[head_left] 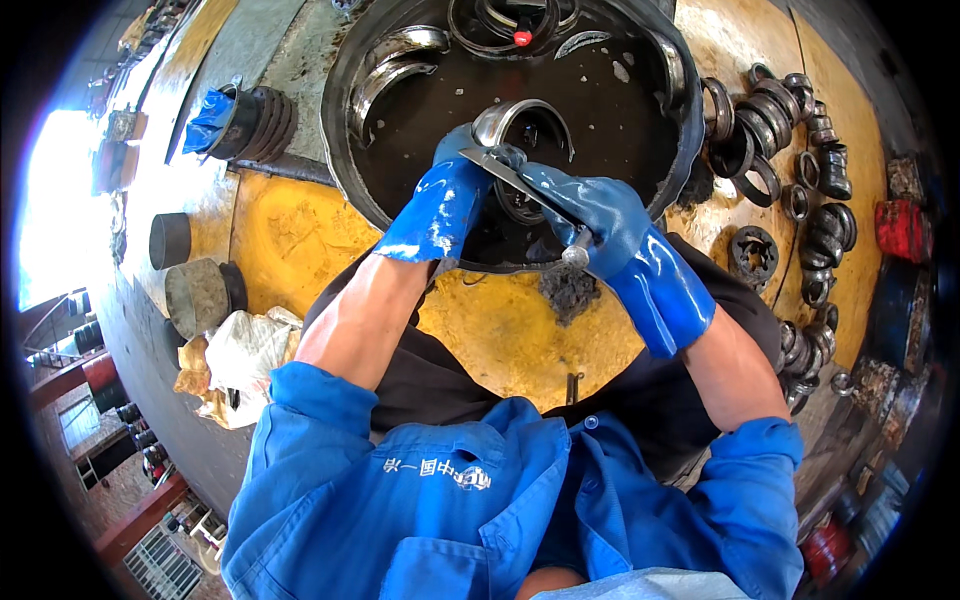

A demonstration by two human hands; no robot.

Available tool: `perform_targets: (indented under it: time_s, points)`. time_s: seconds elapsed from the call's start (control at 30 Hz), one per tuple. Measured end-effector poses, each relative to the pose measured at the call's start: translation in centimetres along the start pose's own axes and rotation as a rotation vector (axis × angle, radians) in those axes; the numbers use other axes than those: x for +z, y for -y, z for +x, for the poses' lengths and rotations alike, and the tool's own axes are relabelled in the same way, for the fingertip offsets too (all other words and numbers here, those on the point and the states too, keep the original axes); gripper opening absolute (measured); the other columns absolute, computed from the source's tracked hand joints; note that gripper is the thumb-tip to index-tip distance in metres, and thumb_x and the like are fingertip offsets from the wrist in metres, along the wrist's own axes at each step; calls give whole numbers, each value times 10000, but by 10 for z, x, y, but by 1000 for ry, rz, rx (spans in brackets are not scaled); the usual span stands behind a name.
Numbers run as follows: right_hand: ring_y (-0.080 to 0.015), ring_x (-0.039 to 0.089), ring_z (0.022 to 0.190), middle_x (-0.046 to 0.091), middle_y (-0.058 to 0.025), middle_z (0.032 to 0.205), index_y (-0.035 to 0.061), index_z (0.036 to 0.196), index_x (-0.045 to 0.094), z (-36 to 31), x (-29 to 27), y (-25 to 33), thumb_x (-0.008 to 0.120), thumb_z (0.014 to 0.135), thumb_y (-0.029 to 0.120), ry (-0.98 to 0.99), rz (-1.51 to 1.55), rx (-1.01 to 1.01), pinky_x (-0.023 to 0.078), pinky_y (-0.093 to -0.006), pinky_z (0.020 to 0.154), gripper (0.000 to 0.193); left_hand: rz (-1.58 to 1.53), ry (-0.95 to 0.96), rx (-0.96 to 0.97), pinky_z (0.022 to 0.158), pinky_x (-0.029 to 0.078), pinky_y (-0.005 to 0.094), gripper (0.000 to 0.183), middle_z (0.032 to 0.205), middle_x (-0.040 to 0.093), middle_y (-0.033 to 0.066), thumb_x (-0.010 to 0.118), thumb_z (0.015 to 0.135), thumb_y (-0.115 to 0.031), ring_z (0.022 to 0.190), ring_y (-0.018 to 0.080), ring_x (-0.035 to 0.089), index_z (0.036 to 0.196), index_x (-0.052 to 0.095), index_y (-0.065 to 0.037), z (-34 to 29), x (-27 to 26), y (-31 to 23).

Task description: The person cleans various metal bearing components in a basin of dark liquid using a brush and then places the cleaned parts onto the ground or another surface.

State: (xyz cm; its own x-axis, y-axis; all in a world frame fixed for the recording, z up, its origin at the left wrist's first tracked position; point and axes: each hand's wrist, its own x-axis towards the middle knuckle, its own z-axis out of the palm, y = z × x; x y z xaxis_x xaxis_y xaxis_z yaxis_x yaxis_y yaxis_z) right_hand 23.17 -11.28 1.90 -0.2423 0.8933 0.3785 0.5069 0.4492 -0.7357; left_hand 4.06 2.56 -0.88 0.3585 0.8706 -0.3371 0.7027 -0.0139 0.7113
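Both my hands wear wet blue rubber gloves and work above a round black tub (338, 140) of dark liquid. My left hand (450, 200) is closed on the near left side of a shiny metal ring (492, 122), which is tilted over the liquid. In my right hand (600, 220) is a flat-bladed scraper (512, 180), its blade pointing up and left to the ring's near edge beside my left fingers. The scraper's rounded handle end (577, 254) sticks out below my right fist. My left fingertips are partly hidden behind the blade and ring.
Curved metal pieces (400, 75) and a red-tipped tool (522, 38) lie in the tub. Many metal rings (770, 120) are piled on the right. At the left stand stacked rings with blue plastic (265, 125), cylinders (195, 298) and a white bag (250, 355). Dark shavings (570, 290) lie before the tub.
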Motion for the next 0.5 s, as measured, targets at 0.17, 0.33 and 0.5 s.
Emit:
perform_targets:
  time_s: [0.17,0.33,0.5]
  points:
    - [-363,650,819,671,-151,921,93,1373,630,-7,0,1,722,757,82,21,-25,193,529,-437,714,622,-151,30,-25,869,531,335,348,1078,727,130,638,963,-132,933,193,670,1274,654,24,-11,-3,-1]
    - [-377,719,981,735,-194,1089,45,1315,666,-20,7,-16,699,918,100,-1,-202,298,577,-425,837,401,-730,117,-66,884,540,329,332,1051,719,121,658,937,-106,952,202,687,1234,658,45,-31,-4,-9]
    - [-388,712,952,728,-196,1028,129,1162,701,-23,5,-27,622,913,87,34,-235,556,568,-469,821,265,-750,160,-301,850,519,284,329,996,705,77,725,895,-131,890,159,655,1190,677,5,-28,-3,-11]
